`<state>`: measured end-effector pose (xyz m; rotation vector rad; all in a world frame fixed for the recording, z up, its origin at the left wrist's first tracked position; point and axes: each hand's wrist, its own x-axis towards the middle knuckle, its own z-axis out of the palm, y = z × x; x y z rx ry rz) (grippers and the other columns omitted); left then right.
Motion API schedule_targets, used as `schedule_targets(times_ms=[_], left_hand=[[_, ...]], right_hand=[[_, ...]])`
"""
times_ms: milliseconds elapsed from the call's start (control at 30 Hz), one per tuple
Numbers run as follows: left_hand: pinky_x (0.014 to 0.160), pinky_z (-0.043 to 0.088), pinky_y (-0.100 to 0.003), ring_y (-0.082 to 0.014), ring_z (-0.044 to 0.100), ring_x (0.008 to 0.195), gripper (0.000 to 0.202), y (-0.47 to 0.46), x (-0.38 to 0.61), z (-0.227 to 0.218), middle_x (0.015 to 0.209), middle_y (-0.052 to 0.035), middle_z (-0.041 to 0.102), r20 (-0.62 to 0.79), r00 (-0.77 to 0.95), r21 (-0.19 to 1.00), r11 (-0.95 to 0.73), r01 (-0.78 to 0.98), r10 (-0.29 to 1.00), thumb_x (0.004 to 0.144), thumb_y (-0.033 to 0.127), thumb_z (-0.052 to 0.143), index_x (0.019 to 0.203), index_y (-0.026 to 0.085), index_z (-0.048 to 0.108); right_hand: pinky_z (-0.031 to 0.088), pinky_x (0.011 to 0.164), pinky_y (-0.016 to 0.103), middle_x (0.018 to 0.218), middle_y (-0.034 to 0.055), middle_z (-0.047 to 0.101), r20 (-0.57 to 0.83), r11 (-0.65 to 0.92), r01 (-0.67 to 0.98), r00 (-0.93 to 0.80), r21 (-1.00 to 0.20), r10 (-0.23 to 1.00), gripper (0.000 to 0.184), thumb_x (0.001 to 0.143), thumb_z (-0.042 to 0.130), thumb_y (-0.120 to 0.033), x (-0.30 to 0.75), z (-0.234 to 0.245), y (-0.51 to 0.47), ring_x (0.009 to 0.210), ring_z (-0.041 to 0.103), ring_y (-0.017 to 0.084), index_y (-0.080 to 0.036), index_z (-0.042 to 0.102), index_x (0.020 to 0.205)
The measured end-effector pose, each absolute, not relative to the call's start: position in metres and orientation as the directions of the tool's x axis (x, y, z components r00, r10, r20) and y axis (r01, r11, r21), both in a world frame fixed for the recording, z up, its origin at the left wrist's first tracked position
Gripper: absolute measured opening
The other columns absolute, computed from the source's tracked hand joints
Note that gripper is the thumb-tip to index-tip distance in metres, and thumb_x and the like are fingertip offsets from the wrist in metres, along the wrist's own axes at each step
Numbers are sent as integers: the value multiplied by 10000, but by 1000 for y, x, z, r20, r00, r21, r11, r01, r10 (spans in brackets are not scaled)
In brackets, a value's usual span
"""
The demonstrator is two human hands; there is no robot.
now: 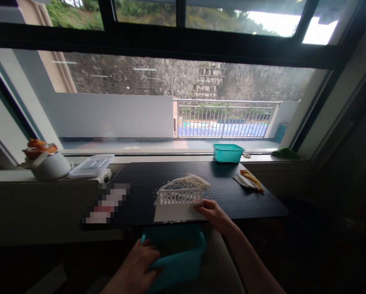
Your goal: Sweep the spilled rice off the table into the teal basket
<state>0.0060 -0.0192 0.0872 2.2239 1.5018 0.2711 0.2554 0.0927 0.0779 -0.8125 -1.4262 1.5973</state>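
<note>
My right hand (211, 212) grips the right end of a flat white plastic scraper (178, 212) with a row of slots along its upper edge. The scraper stands tilted at the near edge of the dark table, in front of a pile of white rice grains (193, 181). A few grains lie along the table's edge beneath it. Below that edge, my left hand (144, 261) is closed round the left rim of a teal plastic bin (183, 265). The bin's inside is too dark to make out.
The black table (247, 208) carries a yellow-and-white cloth or packet (250, 181) at right and a blurred-out item (107, 204) at left. A second teal bin (228, 153) stands at the far edge. Left of the table are a white pot (49, 165) and a clear plastic lid (92, 165).
</note>
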Motion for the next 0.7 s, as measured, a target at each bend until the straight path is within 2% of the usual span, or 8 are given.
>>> schedule_targets(times_ms=[200,400,567,700], left_hand=[[828,355,-303,-191,537,893,106,-18,5,85,792,5,623,-85,400,480,-315,819,912,766,199,531,682,188,594],[868,342,-304,-200,522,949,101,-19,4,83,821,2,626,-73,389,482,-309,820,918,745,168,518,711,192,610],[882,342,-308,-196,527,934,128,-21,5,84,822,0,630,-88,390,487,-302,819,917,754,179,504,683,197,608],[869,352,-305,-211,508,989,103,-20,3,83,872,-6,630,-81,377,491,-292,821,923,744,182,521,736,205,621]], right_hand=[[449,805,334,837,31,704,79,32,-128,-378,-991,922,306,697,733,-414,257,75,99,830,601,195,-175,727,888],[454,832,359,933,53,716,73,6,-148,-450,-989,890,339,727,703,-428,259,74,91,894,615,224,-186,715,965],[457,832,369,953,59,717,82,21,-139,-449,-990,890,347,731,698,-433,258,79,90,903,616,231,-186,715,974],[458,848,385,981,66,712,76,11,-144,-452,-989,889,342,738,697,-419,259,78,91,933,611,241,-185,709,987]])
